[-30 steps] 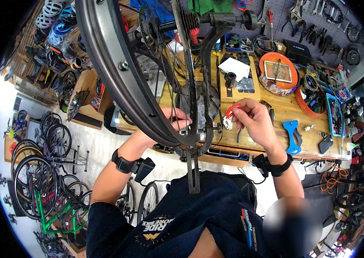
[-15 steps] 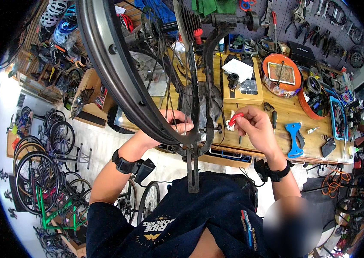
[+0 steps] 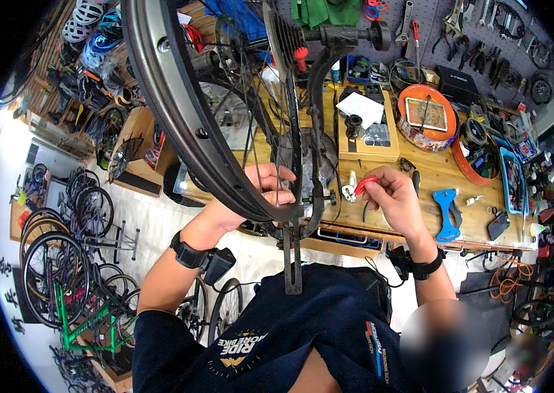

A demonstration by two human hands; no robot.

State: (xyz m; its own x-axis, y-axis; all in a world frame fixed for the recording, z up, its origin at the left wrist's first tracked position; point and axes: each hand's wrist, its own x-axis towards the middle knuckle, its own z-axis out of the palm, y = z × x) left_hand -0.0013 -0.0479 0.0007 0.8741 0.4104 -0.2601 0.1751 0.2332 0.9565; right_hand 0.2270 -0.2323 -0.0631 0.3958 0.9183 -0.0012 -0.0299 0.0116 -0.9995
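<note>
A bicycle wheel with a dark rim (image 3: 182,108) stands upright in a black truing stand (image 3: 317,124), its sprockets (image 3: 280,39) facing right. Behind the lower part of the rim, my left hand (image 3: 257,190) reaches in among the spokes. Its fingers and thumb are apart, with thin spokes passing close by; part of the palm is hidden by the rim. To the right of the stand, my right hand (image 3: 391,196) pinches a small red tool (image 3: 365,184) between thumb and fingers. Beside that tool is a small white object (image 3: 349,192), its kind unclear.
On the wooden bench (image 3: 414,219) lie a blue tool (image 3: 446,215), a cardboard box (image 3: 368,151) with papers, an orange round tray (image 3: 431,134) and a blue bin (image 3: 515,180). Hand tools hang on the pegboard (image 3: 421,56) behind. Bicycles (image 3: 60,281) stand at the left.
The wheel has turned slightly: the holes in the near rim have moved up and away. My left fingers have spread from the thumb. My right hand stays almost in place with the red tool.
</note>
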